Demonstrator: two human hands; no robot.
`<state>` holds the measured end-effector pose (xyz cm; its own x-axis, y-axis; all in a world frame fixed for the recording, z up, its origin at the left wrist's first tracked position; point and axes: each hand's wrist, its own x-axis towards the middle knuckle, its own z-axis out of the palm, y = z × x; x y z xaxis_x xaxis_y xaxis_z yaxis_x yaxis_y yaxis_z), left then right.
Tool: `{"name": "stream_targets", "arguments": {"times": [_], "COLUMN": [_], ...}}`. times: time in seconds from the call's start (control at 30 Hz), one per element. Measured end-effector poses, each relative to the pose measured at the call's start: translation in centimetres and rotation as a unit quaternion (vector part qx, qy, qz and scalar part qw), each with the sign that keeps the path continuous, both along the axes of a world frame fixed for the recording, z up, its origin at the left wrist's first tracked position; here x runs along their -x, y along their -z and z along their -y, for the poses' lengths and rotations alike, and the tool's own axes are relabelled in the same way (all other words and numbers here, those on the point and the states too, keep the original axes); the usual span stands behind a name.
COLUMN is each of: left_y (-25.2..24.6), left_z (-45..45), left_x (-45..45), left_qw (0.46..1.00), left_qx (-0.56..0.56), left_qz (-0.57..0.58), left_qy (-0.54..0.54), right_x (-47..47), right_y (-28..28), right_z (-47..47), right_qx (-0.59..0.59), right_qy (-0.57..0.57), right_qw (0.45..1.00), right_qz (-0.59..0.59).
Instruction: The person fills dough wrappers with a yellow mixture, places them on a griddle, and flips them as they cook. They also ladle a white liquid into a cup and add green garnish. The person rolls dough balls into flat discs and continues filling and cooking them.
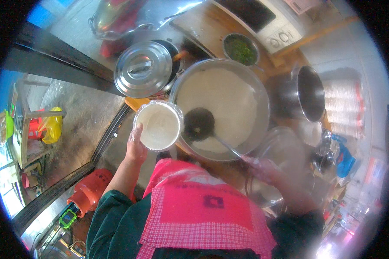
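My left hand grips a white bowl from its left side, the thumb over the rim. Clear plastic film wraps the bowl's edge, and pale liquid or a white inside shows in it; I cannot tell which. Close by on the right stands a large metal pot holding a creamy, pale liquid. In my right hand is the handle of a ladle, whose dark round head is over the pot's left side, near the bowl. Haze blurs my right hand.
A lidded pot with a shiny metal lid stands beyond the bowl. Behind the large pot is a bowl of chopped greens. A tall steel pot stands to the right. An orange gas cylinder is at my lower left.
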<state>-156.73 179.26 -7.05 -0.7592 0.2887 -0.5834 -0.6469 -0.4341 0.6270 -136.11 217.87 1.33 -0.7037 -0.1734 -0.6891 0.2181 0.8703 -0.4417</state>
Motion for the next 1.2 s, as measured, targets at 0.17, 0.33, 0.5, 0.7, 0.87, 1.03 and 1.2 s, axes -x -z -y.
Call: {"name": "stream_targets", "arguments": {"times": [0.17, 0.33, 0.5, 0.7, 0.87, 1.03, 1.2], "left_y": [-0.3, -1.2, -1.8, -1.4, -0.7, -0.8, -1.5], "left_z": [-0.3, -1.0, -2.3, -4.0, -4.2, -3.9, -3.4], "left_x": [0.4, 1.0, 1.4, 1.5, 1.7, 2.0, 2.0], "left_qw": [1.0, 1.0, 0.999, 0.995, 0.995, 0.99, 0.99], "left_qx": [0.008, -0.007, 0.001, -0.029, -0.031, -0.071, -0.042], "left_qz": [-0.003, -0.008, -0.014, -0.053, -0.028, -0.039, -0.052], "left_qy": [0.011, 0.022, 0.041, 0.084, 0.095, 0.112, 0.125], "right_x": [-0.5, -1.6, -3.7, -5.6, -5.1, -4.6, -4.9], "right_y": [-1.2, -4.0, -8.3, -14.9, -17.4, -15.1, -11.2], "right_z": [0.2, 1.3, 0.9, -2.3, -3.7, -5.3, -6.2], "right_qx": [0.104, 0.101, 0.08, 0.15, 0.156, 0.313, 0.447], "right_qy": [0.086, 0.118, 0.198, 0.439, 0.575, 0.653, 0.668], "right_qw": [0.988, 0.986, 0.976, 0.885, 0.783, 0.659, 0.554], "right_qz": [0.076, 0.067, -0.039, -0.031, -0.177, -0.205, -0.216]}}
